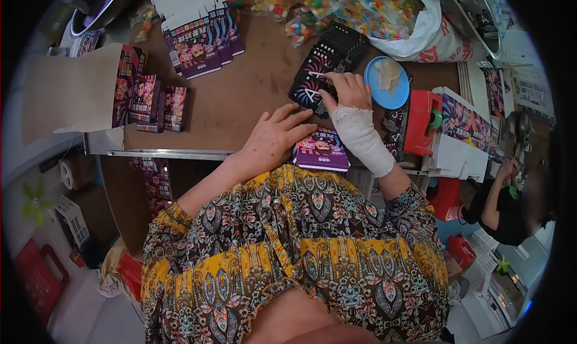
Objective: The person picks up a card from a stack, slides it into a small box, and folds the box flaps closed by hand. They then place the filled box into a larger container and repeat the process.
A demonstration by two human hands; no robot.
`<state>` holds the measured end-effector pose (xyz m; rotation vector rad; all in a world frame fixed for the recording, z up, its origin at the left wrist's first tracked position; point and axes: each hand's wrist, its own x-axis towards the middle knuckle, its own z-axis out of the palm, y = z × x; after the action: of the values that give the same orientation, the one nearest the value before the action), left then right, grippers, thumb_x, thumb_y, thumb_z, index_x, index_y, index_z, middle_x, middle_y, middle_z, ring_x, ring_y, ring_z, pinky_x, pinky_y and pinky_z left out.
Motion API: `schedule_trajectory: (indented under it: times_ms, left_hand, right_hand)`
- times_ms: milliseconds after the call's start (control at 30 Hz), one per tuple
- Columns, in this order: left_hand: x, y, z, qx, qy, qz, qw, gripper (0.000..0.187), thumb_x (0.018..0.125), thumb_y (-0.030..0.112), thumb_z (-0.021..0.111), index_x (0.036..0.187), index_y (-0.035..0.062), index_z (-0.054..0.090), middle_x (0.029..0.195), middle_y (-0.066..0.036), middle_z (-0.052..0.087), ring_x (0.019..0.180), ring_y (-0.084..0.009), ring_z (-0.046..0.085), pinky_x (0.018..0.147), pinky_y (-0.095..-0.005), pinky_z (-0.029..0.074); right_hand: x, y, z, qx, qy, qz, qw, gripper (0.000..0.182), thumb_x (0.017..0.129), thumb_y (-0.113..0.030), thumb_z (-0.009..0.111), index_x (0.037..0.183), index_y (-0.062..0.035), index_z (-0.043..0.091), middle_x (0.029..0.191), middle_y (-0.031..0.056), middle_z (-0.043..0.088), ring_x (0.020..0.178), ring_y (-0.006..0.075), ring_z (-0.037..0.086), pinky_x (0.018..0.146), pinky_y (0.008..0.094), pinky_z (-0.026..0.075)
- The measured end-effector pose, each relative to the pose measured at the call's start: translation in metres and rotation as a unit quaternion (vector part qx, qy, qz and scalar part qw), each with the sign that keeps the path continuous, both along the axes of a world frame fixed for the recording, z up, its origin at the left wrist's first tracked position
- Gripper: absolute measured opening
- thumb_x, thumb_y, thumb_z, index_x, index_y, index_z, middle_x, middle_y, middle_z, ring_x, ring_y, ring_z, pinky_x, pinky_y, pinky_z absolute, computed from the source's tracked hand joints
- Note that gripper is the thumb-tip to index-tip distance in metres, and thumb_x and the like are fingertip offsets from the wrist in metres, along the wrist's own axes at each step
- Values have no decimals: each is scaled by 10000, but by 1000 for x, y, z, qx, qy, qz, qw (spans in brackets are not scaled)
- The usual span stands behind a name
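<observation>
My left hand (270, 141) rests flat on the brown table, fingers spread, with the fingertips at the edge of a purple printed card box (323, 153) close to my body. White gauze-like wrapping (359, 133) covers my right wrist. Beyond the box, my right hand (350, 91) lies against a fanned stack of black printed cards (315, 64) marked with a large letter A and a firework pattern. Its thumb and forefinger are apart over the near cards. Whether a card is pinched under the other fingers is hidden.
Flat purple cartons (201, 46) lie at the back left, beside small filled boxes (144, 97) and an open carton (75, 91). Bags of colourful candies (288, 1) line the back. A blue round lid (378, 91), a red tape dispenser (421, 121) and a person (511, 200) are to the right.
</observation>
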<state>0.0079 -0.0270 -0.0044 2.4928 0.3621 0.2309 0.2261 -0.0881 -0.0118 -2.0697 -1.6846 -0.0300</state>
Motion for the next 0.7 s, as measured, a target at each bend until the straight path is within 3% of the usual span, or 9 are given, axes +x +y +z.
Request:
schedule_trajectory:
  times_ms: [200,367,467,500,533,600,633,667,700]
  left_hand:
    - [-1,0,0,6,7,-4,1000,572,783,91,728,1337,161,607,1480,-69,522,1396,-304,426,953,-482,435]
    - [-4,3,2,-25,15,-13,1000,583,792,83,710,1356,156,585,1482,-68,519,1408,-307,416,969,-484,428]
    - [-12,11,2,-42,4,-19,999,567,812,51,676,1363,121,564,1461,-76,538,1396,-314,438,1003,-469,421]
    - [-15,14,2,-91,-30,-6,995,561,801,34,661,1350,106,570,1427,-88,560,1360,-307,472,1001,-453,424]
    - [-20,17,4,-139,-64,7,988,555,791,16,647,1336,91,576,1394,-100,582,1324,-299,505,999,-436,426]
    - [-33,21,12,-148,-78,41,985,473,861,19,634,1329,61,574,1305,-124,628,1236,-268,584,1008,-403,439]
    - [-39,21,14,-282,-99,80,951,433,911,46,632,1340,43,570,1292,-118,641,1213,-235,594,1018,-380,442]
    - [-45,22,16,-410,-118,116,897,397,961,73,630,1350,25,565,1279,-112,655,1190,-202,605,1029,-357,445]
    - [-51,20,17,-408,-123,116,897,397,961,73,630,1350,25,565,1279,-112,655,1190,-202,605,1029,-357,445]
  right_hand:
    - [3,12,20,-149,196,-33,969,236,833,-165,767,1019,-47,681,902,103,660,905,304,621,795,398,502]
    - [-1,5,26,-69,184,112,974,151,877,-95,713,991,-19,650,902,126,642,890,319,623,781,382,508]
    - [-9,-1,42,-173,191,105,960,155,891,-94,703,987,-9,616,923,155,656,874,356,650,765,386,519]
    - [-7,2,45,-213,207,76,952,162,916,-110,694,989,4,605,879,131,668,795,285,658,741,354,516]
    - [-3,9,46,-209,201,79,954,162,916,-110,694,989,4,605,879,131,668,795,285,658,741,354,516]
    - [10,29,46,-177,333,19,926,205,931,-185,690,1001,-3,627,851,156,686,788,283,681,729,387,526]
    - [15,44,45,-111,384,-15,916,229,935,-193,697,1012,14,639,841,153,706,761,220,676,706,352,524]
    - [26,62,48,-74,351,-33,933,232,934,-196,694,1005,18,641,855,150,712,768,216,675,711,351,524]
    - [39,81,50,-37,318,-50,946,236,933,-199,691,998,22,643,869,147,718,775,212,673,717,349,524]
